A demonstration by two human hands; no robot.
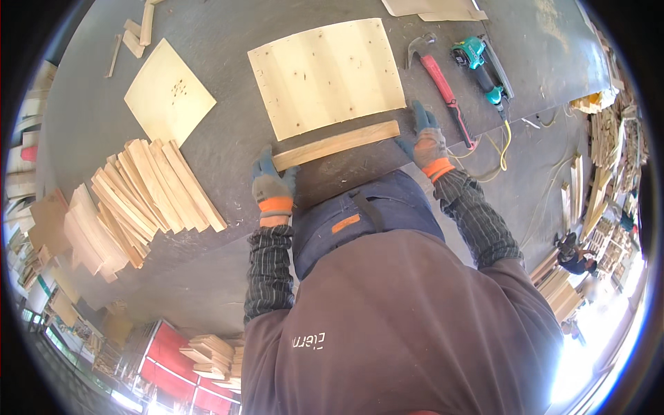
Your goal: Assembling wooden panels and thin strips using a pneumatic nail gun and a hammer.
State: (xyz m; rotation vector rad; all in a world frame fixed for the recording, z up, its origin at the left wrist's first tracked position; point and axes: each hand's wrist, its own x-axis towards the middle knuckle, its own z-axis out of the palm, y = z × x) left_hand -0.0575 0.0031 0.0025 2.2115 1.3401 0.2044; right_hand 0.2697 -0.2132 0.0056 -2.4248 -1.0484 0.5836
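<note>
Straight pale wooden strip (339, 144) lies between blue-grey gloved left hand (272, 181), grip at one end, hold indeterminable, and matching right hand (429, 142), fingers spread. Pale plywood panel (328, 79) just beyond; red-handled hammer (445, 86) right.

A gap is running between the plywood panel (328, 79) and pale sheet (169, 100) toward the table (232, 62)'s far edge; a batten (339, 144), hammer (442, 84) and nailer (482, 73) are obstructing its near edge, stacked strips (145, 190) its near-left corner.

Pale sheets (449, 9) cut off (top edge); distant person (573, 261) indistinct.
</note>
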